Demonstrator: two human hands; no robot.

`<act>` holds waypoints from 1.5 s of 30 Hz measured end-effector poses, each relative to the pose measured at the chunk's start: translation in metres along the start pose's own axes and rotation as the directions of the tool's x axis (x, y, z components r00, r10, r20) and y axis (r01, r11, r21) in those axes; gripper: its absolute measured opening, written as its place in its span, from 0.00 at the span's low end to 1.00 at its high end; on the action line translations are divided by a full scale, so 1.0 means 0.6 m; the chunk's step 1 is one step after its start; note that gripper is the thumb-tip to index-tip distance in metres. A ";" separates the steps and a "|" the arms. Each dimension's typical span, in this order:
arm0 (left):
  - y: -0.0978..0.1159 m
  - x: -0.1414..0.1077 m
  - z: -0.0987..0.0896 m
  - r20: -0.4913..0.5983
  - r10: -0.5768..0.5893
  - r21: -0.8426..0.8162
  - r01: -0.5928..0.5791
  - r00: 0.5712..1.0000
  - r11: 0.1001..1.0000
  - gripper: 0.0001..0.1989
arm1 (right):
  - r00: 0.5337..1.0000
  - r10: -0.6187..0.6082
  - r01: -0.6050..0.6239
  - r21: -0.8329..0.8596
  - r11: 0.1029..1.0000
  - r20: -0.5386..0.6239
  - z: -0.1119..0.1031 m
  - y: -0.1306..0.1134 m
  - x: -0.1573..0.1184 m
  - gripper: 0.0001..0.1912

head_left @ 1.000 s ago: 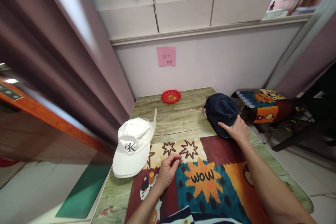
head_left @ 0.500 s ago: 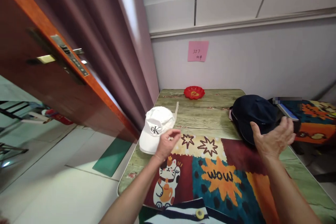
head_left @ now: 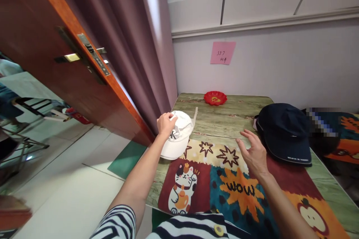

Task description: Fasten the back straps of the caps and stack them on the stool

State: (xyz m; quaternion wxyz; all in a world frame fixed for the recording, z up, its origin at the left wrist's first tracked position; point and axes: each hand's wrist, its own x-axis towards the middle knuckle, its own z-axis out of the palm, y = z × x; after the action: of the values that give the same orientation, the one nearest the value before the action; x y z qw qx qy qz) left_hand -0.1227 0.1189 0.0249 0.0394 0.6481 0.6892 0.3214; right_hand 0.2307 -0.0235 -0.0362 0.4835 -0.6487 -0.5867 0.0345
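Note:
A white baseball cap (head_left: 183,127) with dark lettering sits at the left side of the table, its brim facing toward me. Bent over the left of its crown is my left hand (head_left: 165,125), thumb and fingertips close together against the cloth. A navy baseball cap (head_left: 284,127) lies at the right, brim toward me with pale lettering on its edge. My right hand (head_left: 255,153) hovers left of this cap, open and holding nothing, thumb and fingers apart. Beneath the hands spreads a colourful printed mat (head_left: 196,188) with a cat and the word "WOW".
A red scalloped dish (head_left: 215,98) stands at the back of the wood-patterned table (head_left: 224,117). A pink note (head_left: 223,53) is stuck on the wall. At the left are a curtain (head_left: 126,44) and an open door (head_left: 56,63). Another patterned surface (head_left: 347,145) lies to the right.
My left hand has moved from in front of the white cap up onto its crown. My right hand has left the navy cap and moved left. The view has shifted slightly.

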 end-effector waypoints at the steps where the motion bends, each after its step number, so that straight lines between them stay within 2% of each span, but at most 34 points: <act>1: -0.001 0.000 -0.002 -0.014 -0.008 -0.027 0.008 1.000 1.000 0.07 | 1.000 0.012 -0.012 0.012 1.000 0.010 -0.005 -0.004 0.001 0.21; 6: 0.001 0.001 -0.033 -0.091 -0.001 -0.162 -0.014 0.996 0.987 0.07 | 0.994 0.069 -0.076 0.080 0.994 0.088 -0.016 -0.023 0.005 0.20; 10: 0.022 -0.011 -0.075 -0.167 0.048 -0.256 -0.090 0.985 0.962 0.09 | 0.946 0.147 -0.229 0.271 0.935 0.290 0.000 -0.059 0.011 0.20; 14: 0.057 -0.025 -0.118 -0.210 0.075 -0.342 -0.145 0.975 0.928 0.10 | 0.838 0.105 -0.422 0.517 0.745 0.535 0.029 -0.119 0.033 0.24; 17: 0.086 -0.033 -0.142 -0.203 0.072 -0.443 -0.157 0.977 0.883 0.11 | 0.759 0.081 -0.553 0.573 0.604 0.647 0.056 -0.159 0.061 0.30; 19: 0.108 -0.041 -0.151 -0.174 0.049 -0.554 -0.139 0.983 0.820 0.12 | 0.716 0.079 -0.628 0.591 0.506 0.693 0.074 -0.177 0.080 0.32; 22: 0.141 -0.056 -0.150 -0.087 0.015 -0.735 -0.074 0.996 0.674 0.14 | 0.681 -0.032 -0.691 0.657 0.301 0.731 0.093 -0.192 0.097 0.35; 25: 0.161 -0.070 -0.127 0.031 0.015 -0.828 0.017 0.999 0.560 0.16 | 0.699 -0.108 -0.695 0.707 0.130 0.707 0.089 -0.198 0.099 0.35; 27: 0.158 -0.077 -0.099 0.110 0.021 -0.863 0.085 0.994 0.498 0.18 | 0.677 -0.126 -0.718 0.688 0.104 0.725 0.076 -0.198 0.096 0.36; 29: 0.142 -0.086 -0.065 0.191 -0.014 -0.888 0.179 0.982 0.423 0.20 | 0.639 -0.145 -0.747 0.654 0.116 0.755 0.060 -0.194 0.094 0.39; 31: 0.121 -0.101 -0.029 0.337 -0.078 -0.869 0.342 0.938 0.358 0.25 | 0.632 -0.143 -0.750 0.647 0.134 0.762 0.046 -0.185 0.096 0.43; 32: 0.112 -0.112 -0.012 0.458 -0.088 -0.823 0.459 0.885 0.335 0.29 | 0.645 -0.129 -0.740 0.658 0.139 0.753 0.041 -0.180 0.097 0.43; 33: 0.106 -0.124 0.003 0.595 -0.052 -0.756 0.581 0.802 0.303 0.34 | 0.664 -0.111 -0.725 0.673 0.144 0.739 0.037 -0.174 0.099 0.43; 34: 0.103 -0.136 0.015 0.705 0.045 -0.692 0.673 0.708 0.261 0.39 | 0.686 -0.091 -0.708 0.691 0.150 0.722 0.035 -0.169 0.100 0.44; 35: 0.104 -0.148 0.025 0.765 0.155 -0.643 0.735 0.625 0.214 0.42 | 0.706 -0.074 -0.690 0.707 0.157 0.705 0.033 -0.163 0.100 0.44; 36: 0.109 -0.158 0.032 0.784 0.268 -0.610 0.775 0.560 0.163 0.44 | 0.720 -0.064 -0.675 0.719 0.167 0.691 0.031 -0.159 0.100 0.45; 37: 0.117 -0.165 0.036 0.770 0.358 -0.596 0.796 0.528 0.108 0.45 | 0.730 -0.061 -0.663 0.727 0.180 0.681 0.030 -0.154 0.099 0.45; 39: 0.136 -0.171 0.037 0.720 0.435 -0.604 0.797 0.540 0.010 0.44 | 0.740 -0.056 -0.649 0.733 0.204 0.670 0.025 -0.146 0.095 0.46; 42: 0.162 -0.167 0.032 0.653 0.398 -0.677 0.732 0.645 -0.076 0.43 | 0.753 -0.021 -0.639 0.739 0.212 0.658 0.015 -0.129 0.085 0.46; 44: 0.171 -0.166 0.030 0.604 0.347 -0.738 0.668 0.717 -0.097 0.43 | 0.765 0.023 -0.634 0.746 0.202 0.644 0.009 -0.114 0.079 0.45; 45: 0.174 -0.168 0.030 0.586 0.330 -0.759 0.643 0.740 -0.096 0.44 | 0.772 0.044 -0.629 0.752 0.198 0.634 0.007 -0.106 0.075 0.44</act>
State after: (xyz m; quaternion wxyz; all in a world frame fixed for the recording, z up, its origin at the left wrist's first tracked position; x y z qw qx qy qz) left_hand -0.0080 0.0284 0.0256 0.7684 0.3642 0.2421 0.4673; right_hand 0.1957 0.0050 0.0276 0.5842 -0.3164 -0.3809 0.6431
